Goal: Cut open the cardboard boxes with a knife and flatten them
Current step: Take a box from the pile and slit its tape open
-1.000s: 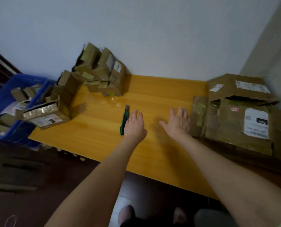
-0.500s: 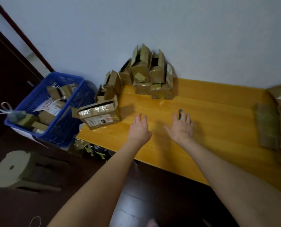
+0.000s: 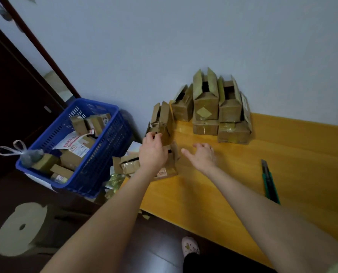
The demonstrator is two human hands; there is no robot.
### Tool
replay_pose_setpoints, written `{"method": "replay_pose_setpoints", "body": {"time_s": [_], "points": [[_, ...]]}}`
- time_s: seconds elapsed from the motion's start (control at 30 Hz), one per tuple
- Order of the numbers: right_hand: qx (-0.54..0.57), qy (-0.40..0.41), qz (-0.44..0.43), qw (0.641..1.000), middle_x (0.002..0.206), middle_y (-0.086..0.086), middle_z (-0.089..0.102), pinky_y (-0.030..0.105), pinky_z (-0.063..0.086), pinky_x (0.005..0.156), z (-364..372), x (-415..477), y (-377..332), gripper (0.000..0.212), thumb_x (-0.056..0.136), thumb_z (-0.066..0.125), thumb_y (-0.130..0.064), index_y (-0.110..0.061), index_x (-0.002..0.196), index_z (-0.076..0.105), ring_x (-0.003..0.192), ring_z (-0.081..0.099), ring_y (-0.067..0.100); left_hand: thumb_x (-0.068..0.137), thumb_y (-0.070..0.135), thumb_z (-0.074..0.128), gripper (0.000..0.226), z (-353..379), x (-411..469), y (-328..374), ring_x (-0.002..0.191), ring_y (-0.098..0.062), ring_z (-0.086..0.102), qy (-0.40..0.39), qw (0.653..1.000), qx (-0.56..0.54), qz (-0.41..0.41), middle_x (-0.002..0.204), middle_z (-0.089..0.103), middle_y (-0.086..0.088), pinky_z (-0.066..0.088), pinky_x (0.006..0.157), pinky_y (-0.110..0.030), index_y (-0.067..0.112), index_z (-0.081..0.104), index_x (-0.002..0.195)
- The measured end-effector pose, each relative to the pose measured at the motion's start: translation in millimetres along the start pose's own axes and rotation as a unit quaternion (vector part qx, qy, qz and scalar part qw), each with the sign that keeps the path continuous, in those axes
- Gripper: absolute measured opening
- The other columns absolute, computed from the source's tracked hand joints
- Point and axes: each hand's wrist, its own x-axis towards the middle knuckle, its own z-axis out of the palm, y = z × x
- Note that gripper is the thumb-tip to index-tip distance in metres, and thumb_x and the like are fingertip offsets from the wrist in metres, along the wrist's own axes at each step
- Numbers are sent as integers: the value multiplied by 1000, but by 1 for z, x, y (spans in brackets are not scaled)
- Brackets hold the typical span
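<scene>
Several small cardboard boxes (image 3: 215, 107) with raised flaps are stacked against the wall on the yellow wooden table (image 3: 282, 154). At the table's left end a small open-flapped box (image 3: 162, 121) stands on a wider taped box (image 3: 130, 164). My left hand (image 3: 152, 152) curls its fingers on the lower front of the small box. My right hand (image 3: 201, 156) hovers beside it, fingers spread, holding nothing. A green utility knife (image 3: 269, 182) lies on the table to the right of my right hand.
A blue plastic basket (image 3: 97, 164) holding more boxes and a tied plastic bag (image 3: 29, 155) sits left of the table. A pale round stool (image 3: 19, 228) stands on the dark floor. The wall runs close behind the stack.
The view swung left. Both hands moved left away from the knife; my left hand reached the small box at the table's end and took hold of it.
</scene>
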Motion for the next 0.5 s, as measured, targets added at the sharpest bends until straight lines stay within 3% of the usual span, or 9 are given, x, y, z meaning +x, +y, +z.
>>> {"method": "replay_pose_setpoints", "body": {"time_s": [0.17, 0.3, 0.5], "points": [[167, -120, 76, 976, 138, 12, 52, 38, 43, 99, 18, 49, -46, 70, 90, 51, -60, -8, 137, 50, 125, 48, 31, 98, 33, 45, 46, -3, 54, -50, 128, -29, 41, -47, 997, 33, -59, 142, 40, -11, 39, 103, -43, 13, 43, 140], [191, -152, 122, 962, 136, 13, 53, 33, 40, 85, 25, 70, -61, 64, 93, 54, -52, -3, 134, 50, 123, 50, 32, 101, 30, 36, 43, -2, 85, -91, 128, -34, 40, -137, 980, 24, -144, 142, 38, -15, 37, 101, -47, 11, 40, 140], [202, -134, 167, 956, 139, 16, 47, 34, 41, 90, 33, 78, -65, 61, 98, 50, -43, 3, 137, 42, 128, 46, 32, 103, 29, 35, 51, 27, 122, -140, 135, -38, 40, -365, 905, -17, -218, 148, 40, -22, 36, 111, -44, 0, 37, 145]]}}
